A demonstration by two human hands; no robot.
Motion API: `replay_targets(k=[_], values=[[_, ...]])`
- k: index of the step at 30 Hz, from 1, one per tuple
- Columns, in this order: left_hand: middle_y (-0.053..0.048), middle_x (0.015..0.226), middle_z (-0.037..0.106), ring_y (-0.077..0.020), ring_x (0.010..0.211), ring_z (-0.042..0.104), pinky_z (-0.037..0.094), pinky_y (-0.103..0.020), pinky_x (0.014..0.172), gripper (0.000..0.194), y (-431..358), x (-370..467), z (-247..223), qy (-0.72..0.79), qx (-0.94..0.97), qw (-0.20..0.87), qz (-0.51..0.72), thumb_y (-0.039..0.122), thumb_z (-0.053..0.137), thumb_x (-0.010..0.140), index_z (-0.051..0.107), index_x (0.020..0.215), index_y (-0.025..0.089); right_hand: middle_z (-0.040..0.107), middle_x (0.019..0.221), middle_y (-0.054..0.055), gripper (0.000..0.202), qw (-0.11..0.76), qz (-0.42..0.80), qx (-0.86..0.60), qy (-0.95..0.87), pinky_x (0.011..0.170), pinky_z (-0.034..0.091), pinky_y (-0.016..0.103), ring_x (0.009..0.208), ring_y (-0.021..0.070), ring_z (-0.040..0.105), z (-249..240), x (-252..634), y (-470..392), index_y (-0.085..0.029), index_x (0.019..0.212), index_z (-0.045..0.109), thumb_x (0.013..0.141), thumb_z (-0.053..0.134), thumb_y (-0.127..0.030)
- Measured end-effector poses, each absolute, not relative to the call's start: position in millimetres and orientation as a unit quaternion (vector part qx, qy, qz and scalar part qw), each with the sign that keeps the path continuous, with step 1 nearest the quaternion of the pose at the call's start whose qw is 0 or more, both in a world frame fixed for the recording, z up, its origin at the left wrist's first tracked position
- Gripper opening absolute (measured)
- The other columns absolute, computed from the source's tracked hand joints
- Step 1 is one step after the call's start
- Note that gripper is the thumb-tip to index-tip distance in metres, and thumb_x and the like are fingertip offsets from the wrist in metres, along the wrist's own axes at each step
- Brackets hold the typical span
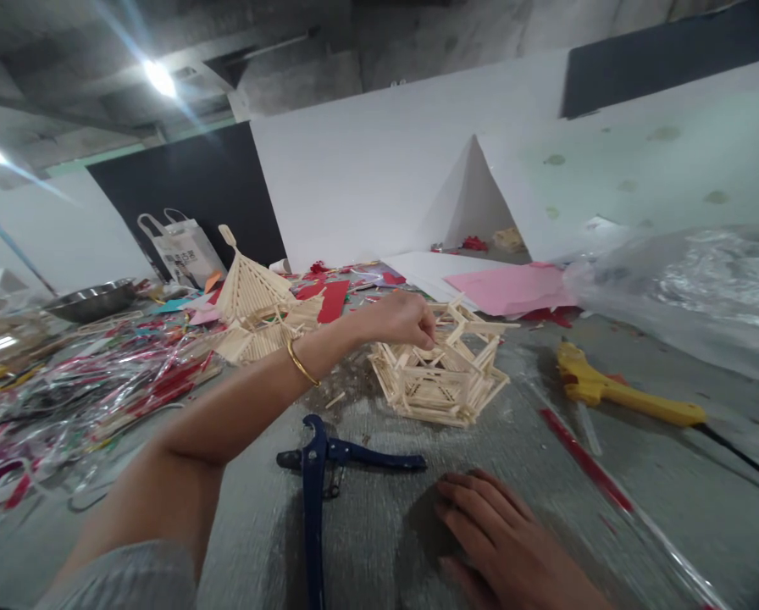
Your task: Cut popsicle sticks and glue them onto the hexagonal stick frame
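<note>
So closest to the camera your right hand [500, 542] was palm down on the grey surface [367, 542], fingers loosely together and gripping nothing that I could see; my guess is it was just propping you up while you leaned in. Your sleeve [135, 580] sat well back on the other arm, so it was clear of the sticks; right between your arms lay a blue-handled cutter [314, 466], handles spread wide, probably dropped there for an easy grab.

Past that, your left hand [405, 320], gold bangle [298, 366] on the wrist, was over the near-left top edge of the wooden stick frame [443, 385], which sat on the surface in front of you; fingers curled in tight, but I can't tell whether they pinched a stick; coming from above likely spared the lattice sides. Off to the right a yellow glue gun [634, 398] lay on its side, handle and cord toward you, handy for the free hand I'd say; no brand readable on it or the cutter.

Farther back stood a peaked stick model [252, 292]; behind it a white tote bag [189, 254] had dark printed characters, too blurry to read.
</note>
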State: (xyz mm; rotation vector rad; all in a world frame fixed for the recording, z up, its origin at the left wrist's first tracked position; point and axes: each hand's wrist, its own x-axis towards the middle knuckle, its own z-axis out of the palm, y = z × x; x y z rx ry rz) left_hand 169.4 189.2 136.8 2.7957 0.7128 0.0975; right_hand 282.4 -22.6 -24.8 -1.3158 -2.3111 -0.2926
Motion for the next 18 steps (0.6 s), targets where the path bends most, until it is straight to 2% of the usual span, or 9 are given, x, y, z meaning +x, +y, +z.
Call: replay_targets(k=[5,12,18], values=[[-0.001,0.059,0.062,-0.0080,0.055,0.048,0.033,-0.026,0.062,0.014,190,169,135,0.238,0.963,0.124,0.040,0.019,0.063,0.070,0.074,0.077,0.013,0.068,0.107,0.004,0.023,0.209,-0.118,-0.455,-0.858,0.091,0.049,0.035,0.104,0.0197,0.060,-18,285,-24,-0.021,0.102,0.065,0.082,0.056,-0.029],[-0.001,0.058,0.062,-0.0091,0.056,0.047,0.031,-0.027,0.063,0.016,190,168,134,0.231,0.964,0.126,0.046,0.019,0.061,0.070,0.074,0.077,0.013,0.068,0.106,0.006,0.023,0.219,-0.124,-0.462,-0.850,0.093,0.048,0.036,0.104,0.0204,0.060,-23,283,-23,-0.021,0.102,0.065,0.084,0.050,-0.024],[-0.001,0.061,0.064,-0.0092,0.059,0.049,0.033,-0.026,0.064,0.015,192,168,132,0.225,0.963,0.136,0.053,0.020,0.062,0.070,0.074,0.077,0.015,0.067,0.108,0.006,0.023,0.227,-0.112,-0.477,-0.842,0.096,0.046,0.038,0.106,0.0212,0.058,-28,280,-26,-0.019,0.101,0.065,0.080,0.054,-0.020]])
